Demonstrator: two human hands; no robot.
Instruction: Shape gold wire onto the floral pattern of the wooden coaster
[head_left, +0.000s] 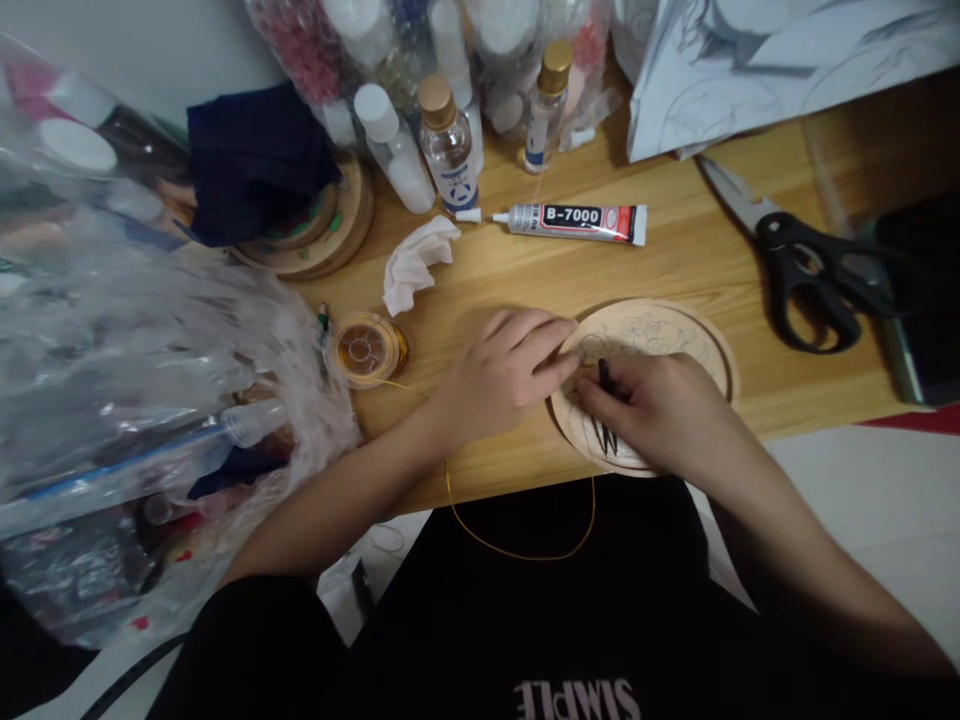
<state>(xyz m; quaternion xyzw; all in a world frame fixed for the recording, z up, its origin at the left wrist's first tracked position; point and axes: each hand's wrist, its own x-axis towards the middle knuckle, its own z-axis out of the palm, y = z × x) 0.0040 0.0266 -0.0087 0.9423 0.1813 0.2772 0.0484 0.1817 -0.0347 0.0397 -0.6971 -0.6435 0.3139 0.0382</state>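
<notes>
Pinched in my right hand are black tweezers, their two thin prongs pointing toward me over a round disc with line drawings and a pale rim. The disc lies near the table's front edge. My left hand rests palm down with fingers stretched out, fingertips on the disc's left rim near my right fingertips. Whether something fine lies beneath them I cannot tell. A thin yellow cord hangs in a loop below the table edge. Left of my left hand sits a spool of yellow cord.
Behind the disc lie a B-7000 glue tube, a crumpled tissue and small bottles. Black-handled scissors and a dark device are at right. Plastic bags crowd the left; printed sheets lie at the back.
</notes>
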